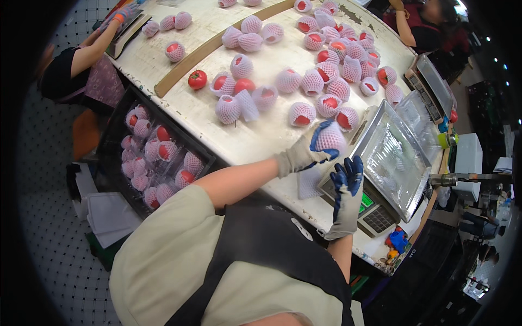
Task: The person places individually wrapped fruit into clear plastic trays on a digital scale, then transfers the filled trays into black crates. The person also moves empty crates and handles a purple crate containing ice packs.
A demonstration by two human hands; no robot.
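Observation:
My left hand [320,146], in a grey glove with blue coated fingers, grips a tomato in a white foam net sleeve [331,137] above the white table. Just below it my right hand [347,183], gloved alike, has its fingers apart and holds nothing. It is beside the keypad end of a digital scale [377,218]. On the scale's metal pan lies a clear plastic container [393,153]. Partly under my hands a flat foam net sleeve [310,183] rests on the table. Many net-wrapped tomatoes [327,105] spread beyond my left hand, near one bare tomato [197,79].
A black crate [208,161] at the left holds packed net-wrapped tomatoes. A wooden strip [179,75] crosses the table [195,110]. Clear containers [420,118] and a second scale [428,87] stand beyond mine. Co-workers are at the far left [87,67] and far right [424,26].

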